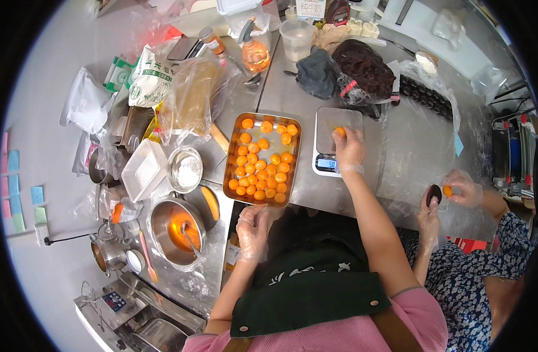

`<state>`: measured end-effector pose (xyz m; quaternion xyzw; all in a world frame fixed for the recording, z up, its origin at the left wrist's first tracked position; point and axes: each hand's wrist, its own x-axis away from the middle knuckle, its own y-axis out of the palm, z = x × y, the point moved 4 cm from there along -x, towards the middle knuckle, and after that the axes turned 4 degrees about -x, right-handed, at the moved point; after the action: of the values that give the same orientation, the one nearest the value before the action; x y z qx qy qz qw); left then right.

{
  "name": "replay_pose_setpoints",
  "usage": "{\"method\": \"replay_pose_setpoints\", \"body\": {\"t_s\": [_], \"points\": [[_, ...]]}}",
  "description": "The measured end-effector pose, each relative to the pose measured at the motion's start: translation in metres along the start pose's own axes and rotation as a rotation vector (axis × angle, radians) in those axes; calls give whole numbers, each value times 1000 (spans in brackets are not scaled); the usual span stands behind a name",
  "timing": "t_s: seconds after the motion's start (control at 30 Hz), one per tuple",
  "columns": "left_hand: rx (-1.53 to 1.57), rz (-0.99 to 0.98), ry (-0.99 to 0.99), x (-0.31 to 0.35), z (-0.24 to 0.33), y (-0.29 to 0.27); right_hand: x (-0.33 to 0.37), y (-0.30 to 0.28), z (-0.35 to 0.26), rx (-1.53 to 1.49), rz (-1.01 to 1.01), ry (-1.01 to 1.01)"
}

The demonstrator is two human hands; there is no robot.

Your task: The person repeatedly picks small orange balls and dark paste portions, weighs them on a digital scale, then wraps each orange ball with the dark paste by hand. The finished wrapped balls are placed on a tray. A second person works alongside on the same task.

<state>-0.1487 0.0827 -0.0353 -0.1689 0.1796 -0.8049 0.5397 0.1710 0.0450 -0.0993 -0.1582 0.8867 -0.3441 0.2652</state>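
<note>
Currently R hand (351,149), in clear glove, has fingertips round an orange ball (339,132) over the scale (324,134), display (326,163) lit blue w/ digits. L hand (252,233), fingers curled, is by near edge of metal tray (273,142) of orange balls (260,165); can't tell if holding anything. Print: green chars on white bag (151,79), upper L; dark chars on white carton (310,8), top.

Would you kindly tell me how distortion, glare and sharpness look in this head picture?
Head view: black curves close in at both sides, from the fisheye; head view: soft sheen lies on the steel worktop, and small highlights speckle the clear plastic bag; head view: the orange yolk-like balls and right hand look reasonably sharp, while the scale display glows blue.
</note>
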Motion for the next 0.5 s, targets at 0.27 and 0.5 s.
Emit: {"method": "replay_pose_setpoints", "body": {"t_s": [0.27,0.5], "points": [[-8,16,23,-2,15,10,-6,-29,-6,-203,8,-20],[11,74,-9,0,9,11,-116,-98,22,-207,258,-141]]}}
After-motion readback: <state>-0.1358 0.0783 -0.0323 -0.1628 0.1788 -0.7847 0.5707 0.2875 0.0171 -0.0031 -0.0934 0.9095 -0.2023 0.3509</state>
